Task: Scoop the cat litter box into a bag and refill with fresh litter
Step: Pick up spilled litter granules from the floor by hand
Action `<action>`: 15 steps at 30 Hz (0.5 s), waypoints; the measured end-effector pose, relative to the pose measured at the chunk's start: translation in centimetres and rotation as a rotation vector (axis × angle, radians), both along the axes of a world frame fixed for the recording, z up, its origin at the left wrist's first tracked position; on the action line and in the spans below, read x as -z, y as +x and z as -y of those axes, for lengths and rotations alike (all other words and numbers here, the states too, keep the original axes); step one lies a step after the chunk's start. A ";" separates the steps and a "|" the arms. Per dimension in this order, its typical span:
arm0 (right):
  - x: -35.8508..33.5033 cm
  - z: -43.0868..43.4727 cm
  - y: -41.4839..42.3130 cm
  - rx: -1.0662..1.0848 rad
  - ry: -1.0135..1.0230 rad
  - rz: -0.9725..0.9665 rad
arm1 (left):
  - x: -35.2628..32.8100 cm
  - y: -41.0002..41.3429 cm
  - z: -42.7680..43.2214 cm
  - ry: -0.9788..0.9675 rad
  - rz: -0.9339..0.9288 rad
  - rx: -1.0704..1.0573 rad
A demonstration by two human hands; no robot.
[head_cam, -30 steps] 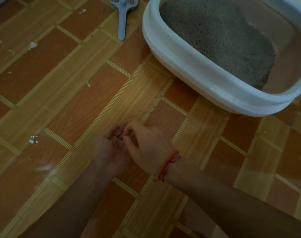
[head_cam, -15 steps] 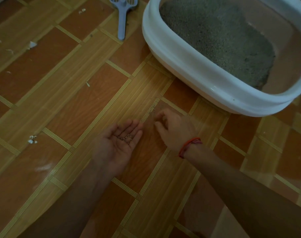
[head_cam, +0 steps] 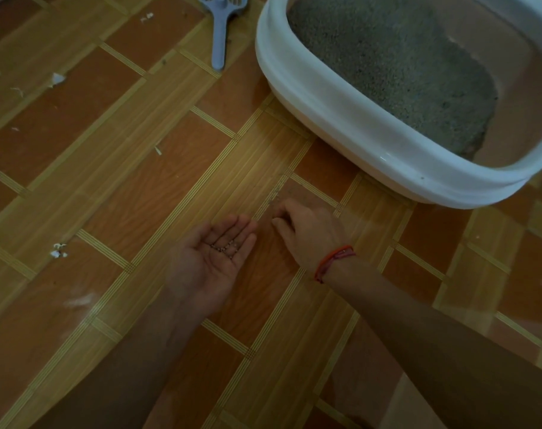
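the left hand [head_cam: 212,261] lies palm up just over the floor [head_cam: 109,181], fingers straight and together, with a few litter grains [head_cam: 226,246] resting at the base of the fingers. just beside it the right hand [head_cam: 308,232] is palm down, a red band [head_cam: 334,261] on its wrist. its fingers are curled with the tips at the floor; whether they pinch a grain i cannot tell. dark specks [head_cam: 276,195] dot the floor seam just ahead of those tips. the white box [head_cam: 325,97] stands beyond the right hand, grey litter [head_cam: 387,63] heaped toward its left side. a blue scoop [head_cam: 219,35] lies on the floor left of the box. white scraps [head_cam: 58,250] lie further left.
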State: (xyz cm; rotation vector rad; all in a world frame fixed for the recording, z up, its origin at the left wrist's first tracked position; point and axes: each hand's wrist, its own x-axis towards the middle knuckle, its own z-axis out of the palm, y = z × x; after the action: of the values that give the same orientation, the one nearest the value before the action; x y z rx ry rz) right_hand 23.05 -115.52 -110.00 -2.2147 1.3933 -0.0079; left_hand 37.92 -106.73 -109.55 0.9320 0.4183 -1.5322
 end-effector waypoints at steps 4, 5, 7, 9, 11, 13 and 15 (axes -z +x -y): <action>0.0 -0.1 0.2 -0.015 0.011 -0.048 | 0.1 -0.1 0.0 0.009 0.006 -0.008; 0.0 -0.1 0.2 -0.019 0.013 -0.058 | 0.2 0.0 0.0 0.012 0.009 -0.010; 0.0 -0.2 0.3 -0.028 0.021 -0.073 | 0.3 0.0 0.0 0.020 0.013 -0.013; -0.3 -0.4 0.4 -0.037 0.028 -0.075 | 0.4 0.0 -0.1 0.009 0.016 -0.008; -1.2 -0.8 0.6 -0.025 0.034 -0.016 | 0.4 0.0 -0.1 -0.002 0.027 -0.002; -2.4 -1.6 1.1 -0.020 0.037 0.107 | 0.5 0.1 -0.2 -0.006 0.019 -0.002; -3.6 -2.8 2.0 -0.055 0.050 0.206 | 0.4 0.1 -0.2 -0.024 0.017 0.012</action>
State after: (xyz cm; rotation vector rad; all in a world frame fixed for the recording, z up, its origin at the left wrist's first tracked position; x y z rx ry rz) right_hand 25.00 -112.69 -106.38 -2.1431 1.2079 -0.1753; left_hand 38.01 -106.53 -109.93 0.9299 0.3820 -1.5355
